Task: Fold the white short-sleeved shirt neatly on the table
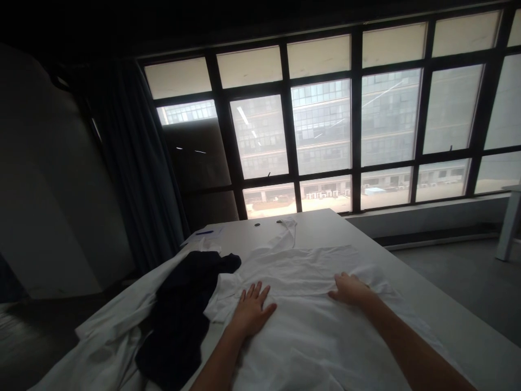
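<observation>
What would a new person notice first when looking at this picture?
The large dark-framed window fills the top of the view. Below it, the left hand and right hand rest flat on a white shirt on a white table, and a dark cloth lies left of them.

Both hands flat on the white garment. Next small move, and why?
Probably sweep the right hand outward to smooth the white garment: wrinkles run across it between that hand and the left hand, which can pin it. The dark garment lies beside the left hand, overlapping the white cloth.
</observation>
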The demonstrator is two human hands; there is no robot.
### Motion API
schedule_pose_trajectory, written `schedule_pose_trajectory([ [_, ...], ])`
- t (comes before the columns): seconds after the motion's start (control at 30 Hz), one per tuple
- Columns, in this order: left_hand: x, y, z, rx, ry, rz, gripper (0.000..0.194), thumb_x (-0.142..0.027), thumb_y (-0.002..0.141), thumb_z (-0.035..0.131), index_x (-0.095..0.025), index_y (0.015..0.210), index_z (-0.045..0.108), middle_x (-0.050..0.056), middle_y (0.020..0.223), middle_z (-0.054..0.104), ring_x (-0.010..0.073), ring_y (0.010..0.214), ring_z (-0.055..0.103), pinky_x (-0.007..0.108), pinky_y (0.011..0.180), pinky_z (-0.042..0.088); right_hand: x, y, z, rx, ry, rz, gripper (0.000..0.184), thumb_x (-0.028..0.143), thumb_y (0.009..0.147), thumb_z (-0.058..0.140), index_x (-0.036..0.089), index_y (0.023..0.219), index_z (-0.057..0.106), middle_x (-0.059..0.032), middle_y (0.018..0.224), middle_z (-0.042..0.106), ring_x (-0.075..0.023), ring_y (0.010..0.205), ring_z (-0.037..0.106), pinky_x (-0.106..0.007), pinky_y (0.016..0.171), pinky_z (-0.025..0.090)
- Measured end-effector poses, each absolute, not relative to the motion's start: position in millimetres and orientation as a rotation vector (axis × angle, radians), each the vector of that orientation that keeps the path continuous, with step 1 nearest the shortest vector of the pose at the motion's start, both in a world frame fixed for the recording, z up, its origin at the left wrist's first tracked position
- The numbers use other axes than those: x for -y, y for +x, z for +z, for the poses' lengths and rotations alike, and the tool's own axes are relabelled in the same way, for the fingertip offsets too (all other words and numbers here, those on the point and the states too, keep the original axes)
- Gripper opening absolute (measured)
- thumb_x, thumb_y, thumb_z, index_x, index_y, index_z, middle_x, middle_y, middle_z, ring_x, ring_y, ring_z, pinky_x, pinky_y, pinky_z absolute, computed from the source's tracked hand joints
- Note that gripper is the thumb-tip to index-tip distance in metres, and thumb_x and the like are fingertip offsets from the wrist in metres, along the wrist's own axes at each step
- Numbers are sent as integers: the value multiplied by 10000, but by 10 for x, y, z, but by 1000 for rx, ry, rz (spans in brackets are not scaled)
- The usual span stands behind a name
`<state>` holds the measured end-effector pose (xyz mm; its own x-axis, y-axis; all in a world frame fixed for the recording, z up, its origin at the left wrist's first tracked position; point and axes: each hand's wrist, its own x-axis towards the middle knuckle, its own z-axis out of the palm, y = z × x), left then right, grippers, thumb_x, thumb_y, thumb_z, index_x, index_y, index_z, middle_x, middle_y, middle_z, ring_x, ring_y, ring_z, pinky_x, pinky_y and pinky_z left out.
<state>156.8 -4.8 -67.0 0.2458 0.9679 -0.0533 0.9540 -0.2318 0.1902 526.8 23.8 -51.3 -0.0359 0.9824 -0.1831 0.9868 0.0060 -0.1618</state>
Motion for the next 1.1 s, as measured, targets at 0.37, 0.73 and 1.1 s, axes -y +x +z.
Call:
schedule_pose_trajectory([
  [0.37,28,1695,-738,-1934,2326,128,769,-750,921,247,-327,1563,268,55,1656,153,312,1525,101,533,1220,70,-314,6373,-1009,-2188,2531,-190,670,734,822,416,194,1160,624,-179,1418,495,-402,1303,411,-611,980,347],
  [0.73,59,1677,-719,-1941,2320,189,728,-715,922,279,-341,1546,314,43,1646,212,330,1517,135,589,1206,36,-137,6539,-779,-2341,2466,33,306,155,835,393,212,847,693,-86,1310,602,-271,1230,488,-422,951,373],
  [1.1,357,1970,-407,-1928,2264,-134,876,-675,841,438,-169,1548,332,173,1623,219,446,1490,138,700,1151,85,122,5967,-439,-2152,2297,41,357,217,896,429,153,1126,695,-212,1245,621,-360,1136,558,-598,938,378],
])
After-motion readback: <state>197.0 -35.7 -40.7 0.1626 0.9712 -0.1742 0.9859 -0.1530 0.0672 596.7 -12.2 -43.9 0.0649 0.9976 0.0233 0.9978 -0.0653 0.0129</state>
